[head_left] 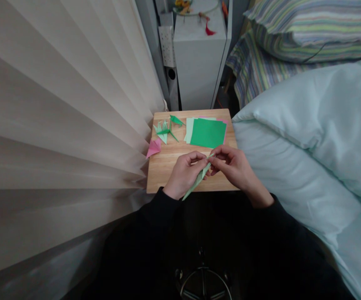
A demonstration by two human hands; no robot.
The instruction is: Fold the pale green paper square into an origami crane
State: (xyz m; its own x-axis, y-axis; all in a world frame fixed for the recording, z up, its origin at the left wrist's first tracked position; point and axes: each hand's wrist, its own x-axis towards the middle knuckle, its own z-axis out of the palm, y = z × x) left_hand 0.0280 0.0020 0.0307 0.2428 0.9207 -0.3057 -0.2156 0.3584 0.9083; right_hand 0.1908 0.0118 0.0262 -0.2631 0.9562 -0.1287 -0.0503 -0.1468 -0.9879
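Both my hands hold one long, narrow folded piece of pale green paper [196, 182] above the near edge of a small wooden table [164, 166]. My left hand [185, 173] curls its fingers round the paper's middle. My right hand [233, 164] pinches the paper's upper tip. The lower point of the paper sticks out toward me past my left wrist.
A stack of green, pale green and pink paper squares [207, 132] lies at the table's far side. Folded green paper figures [167, 130] and a pink one [154, 148] sit far left. A pleated curtain [58, 125] hangs left, bedding [308, 137] right, a white cabinet [199, 62] behind.
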